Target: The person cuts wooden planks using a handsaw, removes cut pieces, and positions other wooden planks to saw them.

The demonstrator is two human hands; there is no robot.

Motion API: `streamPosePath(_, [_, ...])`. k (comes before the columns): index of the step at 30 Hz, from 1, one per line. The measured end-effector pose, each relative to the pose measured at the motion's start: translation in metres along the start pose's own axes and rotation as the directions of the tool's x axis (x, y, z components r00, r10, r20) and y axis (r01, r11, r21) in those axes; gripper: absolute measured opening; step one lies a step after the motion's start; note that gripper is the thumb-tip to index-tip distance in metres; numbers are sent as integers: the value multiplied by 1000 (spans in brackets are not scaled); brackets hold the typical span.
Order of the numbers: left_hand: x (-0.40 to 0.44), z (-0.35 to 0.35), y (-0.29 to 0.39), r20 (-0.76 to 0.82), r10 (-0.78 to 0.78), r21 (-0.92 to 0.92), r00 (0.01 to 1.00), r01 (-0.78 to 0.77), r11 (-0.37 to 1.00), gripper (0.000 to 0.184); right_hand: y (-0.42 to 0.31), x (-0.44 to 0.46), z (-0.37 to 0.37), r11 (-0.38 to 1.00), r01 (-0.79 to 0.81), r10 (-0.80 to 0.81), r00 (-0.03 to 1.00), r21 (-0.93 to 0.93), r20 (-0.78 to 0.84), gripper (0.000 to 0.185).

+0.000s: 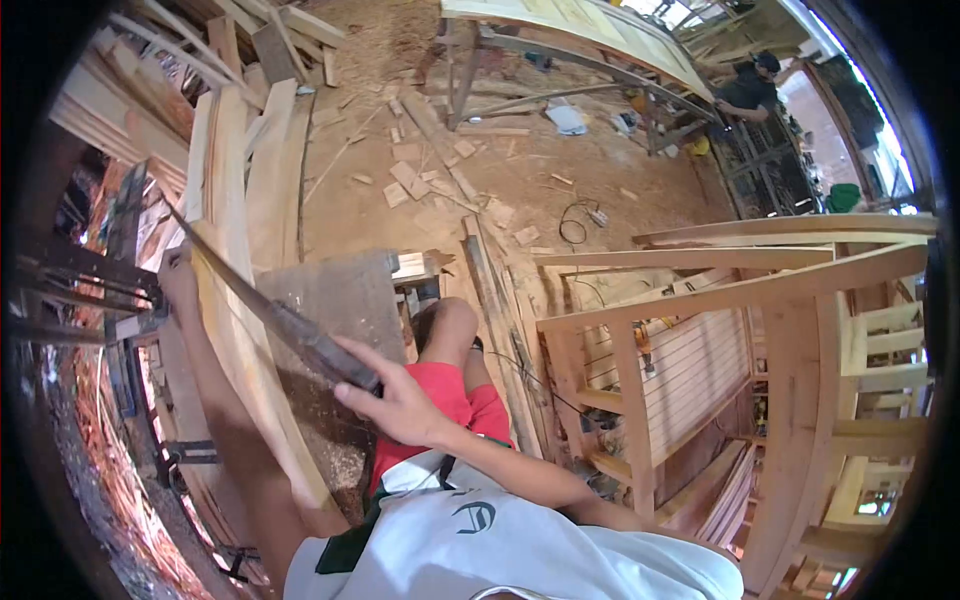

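A dark rounded border crops the corners. The right hand point(400, 405), left of centre, has its fingers wrapped around a long, dark, tapering tool point(265, 310), hiding part of its handle; the narrow end points to ten o'clock. The left hand point(178, 280), at nine o'clock, is beside long pale wooden boards point(228, 170) and a dark metal frame point(85, 270); its grip is unclear. Brown floor point(350, 230), littered with wood scraps, opens towards twelve o'clock, reaching a table point(570, 18) with a pale panelled top. At one to two o'clock, a partly hidden person point(748, 92) wears dark clothing. A slatted wooden frame point(720, 290) edges the floor at three o'clock.
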State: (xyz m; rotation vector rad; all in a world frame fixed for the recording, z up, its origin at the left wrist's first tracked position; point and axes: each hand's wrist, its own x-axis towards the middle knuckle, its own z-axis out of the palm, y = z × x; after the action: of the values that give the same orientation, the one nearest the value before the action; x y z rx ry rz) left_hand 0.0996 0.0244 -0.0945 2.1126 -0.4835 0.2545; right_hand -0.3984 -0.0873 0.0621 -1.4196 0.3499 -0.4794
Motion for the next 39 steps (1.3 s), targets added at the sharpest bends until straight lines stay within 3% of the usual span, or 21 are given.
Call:
streamPosePath(2, [-4, -3, 21, 6, -40, 165, 999, 39, 985, 30, 8, -3, -4, 969, -185, 180, 983, 165, 41, 62])
streamPosePath(4, [3, 11, 9, 9, -30, 173, 1000, 28, 985, 30, 11, -4, -7, 791, -327, 332, 939, 517, 86, 61])
streamPosePath(5, [7, 12, -11, -1, -24, 194, 1000, 24, 981, 30, 5, -5, -2, 878, -272, 325, 943, 393, -75, 60])
streamPosePath(7, [-46, -40, 145, 106, -307, 297, 946, 264, 918, 50, -9, -8, -12, 898, -360, 377, 926, 255, -22, 58])
streamPosePath(9, [-19, -9, 50, 121, -234, 310, 965, 188, 932, 53, -20, -11, -5, 968, -234, 243, 964, 89, -110, 56])
streamPosePath(10, [-37, -24, 108, 55, -259, 180, 964, 245, 953, 53, -24, -11, -6, 977, -211, 210, 972, -5, -109, 55])
streamPosePath(11, [-26, 1, 70, -102, -260, 216, 960, 276, 937, 48, -26, -11, -5, 978, -196, 191, 978, -63, -87, 55])
streamPosePath(12, [-36, -16, 110, -28, -377, 94, 926, 378, 921, 44, -25, -11, -4, 978, -183, 177, 982, -104, -65, 55])
streamPosePath(15, [-31, -11, 108, -62, -474, 160, 878, 478, 864, 46, -31, -12, 3, 972, -179, 175, 984, -152, -34, 56])
streamPosePath(17, [-35, -17, 117, -99, -461, 158, 882, 472, 867, 44, -36, -10, 8, 954, -40, 22, 998, -296, -63, 52])
streamPosePath(18, [-36, -17, 121, -121, -440, 162, 890, 455, 875, 43, -40, -8, 7, 953, -42, 23, 998, -299, -65, 52])
streamPosePath(20, [-34, -15, 118, -120, -456, 156, 882, 471, 868, 38, -48, -5, 6, 865, 109, -108, 994, -491, 29, 57])
streamPosePath(22, [-25, -8, 95, -59, -451, 146, 890, 455, 878, 37, -50, -10, 7, 883, 27, -41, 999, -469, -18, 59])
streamPosePath(24, [-23, -1, 84, -77, -444, 149, 893, 451, 880, 35, -51, -7, 7, 840, 140, -128, 990, -524, 59, 61])
streamPosePath(26, [-24, -4, 82, -82, -431, 114, 899, 438, 892, 34, -53, -8, 6, 830, 146, -124, 989, -538, 77, 62])
streamPosePath(28, [-24, -7, 92, -87, -484, 121, 871, 492, 862, 33, -56, -10, 7, 878, -6, 11, 1000, -479, 8, 62])
streamPosePath(32, [-21, -3, 93, -77, -504, 124, 860, 510, 851, 31, -53, -11, 0, 851, 27, -4, 999, -524, 43, 60])
streamPosePath(39, [-21, 3, 87, -99, -474, 63, 875, 480, 875, 28, -53, -14, 3, 915, -39, 62, 997, -401, 45, 58])
